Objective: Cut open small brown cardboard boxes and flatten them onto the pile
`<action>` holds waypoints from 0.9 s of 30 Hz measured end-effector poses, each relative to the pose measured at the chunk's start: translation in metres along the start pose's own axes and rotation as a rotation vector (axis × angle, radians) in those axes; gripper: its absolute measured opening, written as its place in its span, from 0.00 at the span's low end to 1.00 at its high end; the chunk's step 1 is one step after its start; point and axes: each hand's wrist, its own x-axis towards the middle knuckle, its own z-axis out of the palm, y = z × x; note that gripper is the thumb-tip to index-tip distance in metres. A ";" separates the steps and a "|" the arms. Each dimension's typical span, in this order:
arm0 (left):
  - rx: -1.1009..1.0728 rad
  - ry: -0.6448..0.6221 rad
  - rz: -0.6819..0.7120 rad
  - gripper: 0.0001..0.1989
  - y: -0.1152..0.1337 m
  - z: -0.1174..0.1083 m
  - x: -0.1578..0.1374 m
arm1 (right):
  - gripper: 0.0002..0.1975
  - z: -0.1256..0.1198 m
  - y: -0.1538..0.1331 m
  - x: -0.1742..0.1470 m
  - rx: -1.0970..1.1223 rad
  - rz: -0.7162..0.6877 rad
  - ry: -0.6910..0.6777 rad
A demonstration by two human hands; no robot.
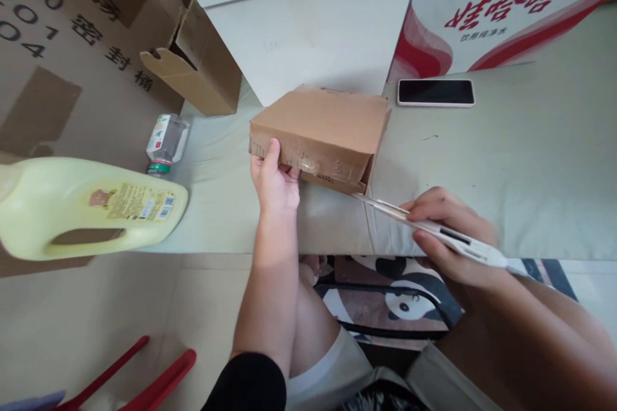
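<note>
A brown cardboard box [322,119] is held tilted over the pale green cloth, its near side crossed by clear tape. My left hand [276,183] grips its near left edge, thumb on the front side and the other fingers partly hidden beneath. In my right hand [448,231] is a white utility knife [465,244], fingers closed round its handle. The thin blade points left, and its tip meets the near right lower corner of the box; whether it has cut in I cannot tell.
A phone [436,92] lies before a white and red carton [482,19]. On the left are a yellow jug [91,209], a clear bottle [164,141], an opened small carton [200,64] and a large printed carton [96,77]. Red handles [159,385] show at bottom left.
</note>
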 end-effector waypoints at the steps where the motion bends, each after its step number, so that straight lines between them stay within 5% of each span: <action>1: 0.009 -0.003 -0.001 0.19 0.000 0.000 0.000 | 0.05 0.002 -0.001 0.001 -0.042 -0.031 -0.010; 19: 0.031 -0.040 -0.006 0.20 -0.006 -0.004 0.000 | 0.12 0.024 0.004 -0.004 -0.240 -0.071 0.135; 25: -0.011 -0.025 -0.025 0.21 -0.005 -0.001 -0.001 | 0.06 0.023 0.003 -0.001 -0.214 -0.137 0.064; 27: -0.033 -0.017 -0.037 0.20 -0.004 0.000 -0.002 | 0.11 0.023 0.004 0.000 -0.207 -0.173 0.015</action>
